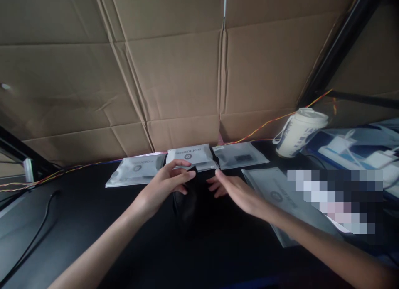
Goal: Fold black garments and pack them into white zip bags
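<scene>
My left hand (170, 177) pinches the top edge of a black cloth item (188, 204) between thumb and fingers, above the black table. The cloth hangs down toward the tabletop, and its lower outline is lost against the dark surface. Just right of it is my right hand (232, 189), apart from the cloth, fingers spread and nothing visible in them. Behind both hands lies a frosted bag with printed lettering (188, 155).
Other frosted bags lie at the back left (137, 169), back right (240, 155) and right (277, 197). A white cup (299, 133) stands before the cardboard wall (177, 81). Power strips (343, 145) are far right; a black cable (43, 222) runs at left.
</scene>
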